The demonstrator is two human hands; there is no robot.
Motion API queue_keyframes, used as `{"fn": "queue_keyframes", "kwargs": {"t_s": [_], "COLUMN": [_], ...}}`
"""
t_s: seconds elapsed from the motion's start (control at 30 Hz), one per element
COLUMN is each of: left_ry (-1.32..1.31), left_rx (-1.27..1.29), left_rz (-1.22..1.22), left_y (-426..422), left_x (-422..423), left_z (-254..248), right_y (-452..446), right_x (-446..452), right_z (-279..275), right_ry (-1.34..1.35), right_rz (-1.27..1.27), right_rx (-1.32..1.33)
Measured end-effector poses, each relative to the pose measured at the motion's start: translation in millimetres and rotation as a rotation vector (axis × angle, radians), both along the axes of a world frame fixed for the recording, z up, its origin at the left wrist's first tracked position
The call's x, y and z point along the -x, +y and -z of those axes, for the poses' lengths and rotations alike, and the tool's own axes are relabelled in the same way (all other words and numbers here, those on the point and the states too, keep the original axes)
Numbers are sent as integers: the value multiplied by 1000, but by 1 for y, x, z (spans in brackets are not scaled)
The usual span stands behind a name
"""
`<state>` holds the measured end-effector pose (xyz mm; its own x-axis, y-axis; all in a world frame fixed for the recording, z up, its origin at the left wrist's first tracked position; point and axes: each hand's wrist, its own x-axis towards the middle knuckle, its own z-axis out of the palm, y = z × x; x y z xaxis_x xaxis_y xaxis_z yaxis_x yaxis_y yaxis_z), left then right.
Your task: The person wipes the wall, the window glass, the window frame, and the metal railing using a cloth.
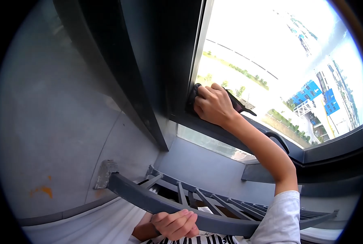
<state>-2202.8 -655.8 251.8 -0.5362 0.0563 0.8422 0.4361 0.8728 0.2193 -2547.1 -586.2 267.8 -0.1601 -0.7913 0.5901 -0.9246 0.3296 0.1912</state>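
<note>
My right hand (216, 103) is closed on a dark cloth (239, 105) at the lower left corner of a window. Part of the cloth bunches against the dark window frame (234, 136), and a loose end sticks out to the right over the glass. My right arm reaches up in a white sleeve. Lower down, my left hand (176, 223) has its fingers curled over the grey metal railing (149, 198). The palm side of each hand is hidden.
A black window handle (277, 140) sits on the frame below my right forearm. Grey tiled wall (67, 122) fills the left side. Railing bars (208, 201) cross beneath the window. Bright glass (250, 40) shows blue buildings and greenery outside.
</note>
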Motion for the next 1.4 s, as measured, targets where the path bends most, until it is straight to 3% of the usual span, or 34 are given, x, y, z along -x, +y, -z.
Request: {"fn": "queue_keyframes", "kwargs": {"t_s": [0.17, 0.23, 0.4, 0.47, 0.5, 0.53, 0.6, 0.67, 0.73, 0.87, 0.93, 0.97, 1.3, 1.37, 1.4], "left_ry": [-17, -26, 8, -216, -244, -280, -289, -51, 32, -142, -27, 18, -157, 96, -157], "left_rx": [33, 44, -9, -227, -452, -798, -1234, -1041, -1079, -1005, -1015, -1121, -1066, -1287, -987], "left_rz": [-8, -6, 14, 138, 306, 656, 1118, 1380, 1618, 1761, 1908, 1872, 2219, 2090, 2219], "left_y": [-3, -4, -1, -4, -4, -2, 11, 27, 53, 87, 110, 125, 215, 243, 228], "left_x": [-2, 0, 4, -3, -2, -1, -13, -18, -27, -36, -33, -43, -54, -62, -41], "left_z": [3, 1, -7, -23, -35, -46, -83, -114, -137, -157, -160, -156, -152, -147, -144], "right_y": [-1, 3, 34, 55, 67, 78, 105, 135, 167, 232, 263, 278, 400, 407, 405], "right_x": [-17, -29, -70, -86, -96, -107, -130, -155, -179, -222, -239, -248, -303, -301, -301], "right_z": [-19, -18, -27, -35, -45, -57, -76, -91, -93, -88, -84, -81, -41, -40, -41], "right_ry": [-130, -336, -410, -264, -279, -302, -305, -351, -346, -359, -362, -377, -492, -538, -505], "right_rz": [54, 93, 126, 65, 71, 98, 138, 180, 226, 343, 405, 456, 774, 801, 801], "right_rx": [-88, -100, -271, -258, -229, -219, -172, -183, -194, -107, -69, -33, 267, 369, 437]}}
